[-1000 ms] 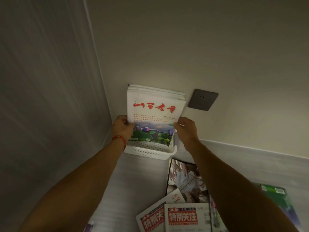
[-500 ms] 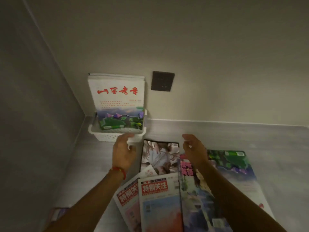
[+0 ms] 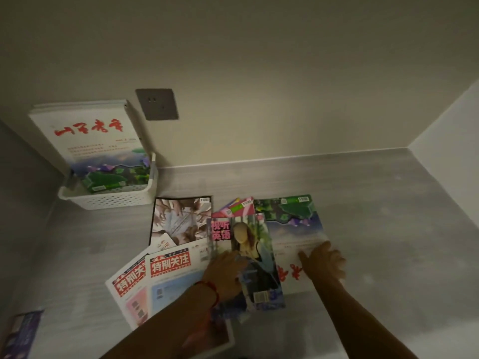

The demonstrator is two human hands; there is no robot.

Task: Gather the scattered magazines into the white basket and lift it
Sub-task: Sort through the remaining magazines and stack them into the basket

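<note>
The white basket (image 3: 111,200) stands at the back left against the wall, with a stack of magazines (image 3: 90,136) upright in it. Several magazines lie fanned on the grey surface: a dark-covered one (image 3: 178,218), two white ones with red titles (image 3: 168,281), one with a woman on the cover (image 3: 251,257) and a green-and-white one (image 3: 293,224). My left hand (image 3: 224,275) rests flat on the woman-cover magazine, fingers spread. My right hand (image 3: 324,263) lies flat on the green-and-white magazine. Neither hand grips anything.
A dark wall socket (image 3: 157,104) sits on the back wall right of the basket. Side walls close in on the left and right. Another magazine (image 3: 20,332) lies at the front left edge. Bare grey surface lies at the right.
Both hands have let go of the stack in the basket and come back down onto the scattered magazines. The view has swung right and down.
</note>
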